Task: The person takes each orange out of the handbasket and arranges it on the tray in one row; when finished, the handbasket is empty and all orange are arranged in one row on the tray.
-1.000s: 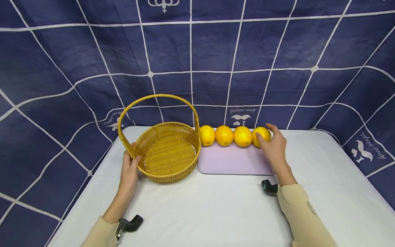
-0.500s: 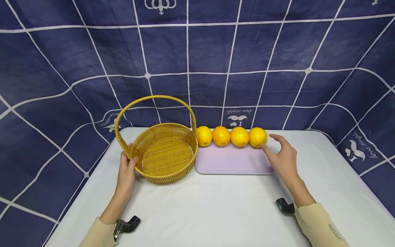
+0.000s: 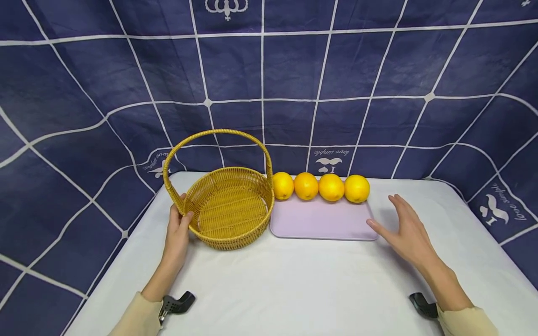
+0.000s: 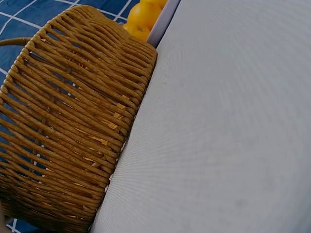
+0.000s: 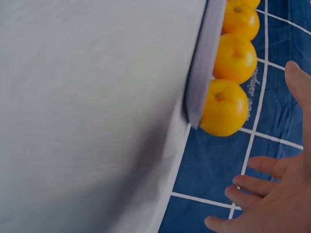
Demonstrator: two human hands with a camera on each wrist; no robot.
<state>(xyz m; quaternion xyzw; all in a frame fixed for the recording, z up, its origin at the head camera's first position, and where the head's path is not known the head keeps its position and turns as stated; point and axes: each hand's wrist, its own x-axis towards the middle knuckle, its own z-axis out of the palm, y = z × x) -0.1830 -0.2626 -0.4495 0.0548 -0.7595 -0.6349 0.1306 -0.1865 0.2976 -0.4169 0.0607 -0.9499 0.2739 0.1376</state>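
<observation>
A round, golden-brown wicker basket [image 3: 229, 240] with a tall arched handle stands on the left of the table, nothing inside it. My left hand [image 3: 176, 235] grips its left rim by the foot of the handle, thumb over the edge. In the left wrist view the woven basket side [image 4: 73, 121] fills much of the picture, and the hand is almost out of sight. Several oranges [image 3: 331, 187] sit in a row along the back of a pale purple tray [image 3: 323, 221]. My right hand [image 3: 414, 235] hovers right of the tray, fingers spread, touching nothing; the right wrist view shows the hand [image 5: 272, 194] apart from the nearest orange [image 5: 224, 108].
A white cloth [image 3: 294, 284] covers the table. Behind and at both sides hangs a dark blue curtain [image 3: 290, 70] with white grid lines. The basket's right side meets the tray's left end.
My right hand has let go of the rightmost orange and drawn back toward the right and nearer to me, its fingers spreading. The left hand keeps its grip on the basket.
</observation>
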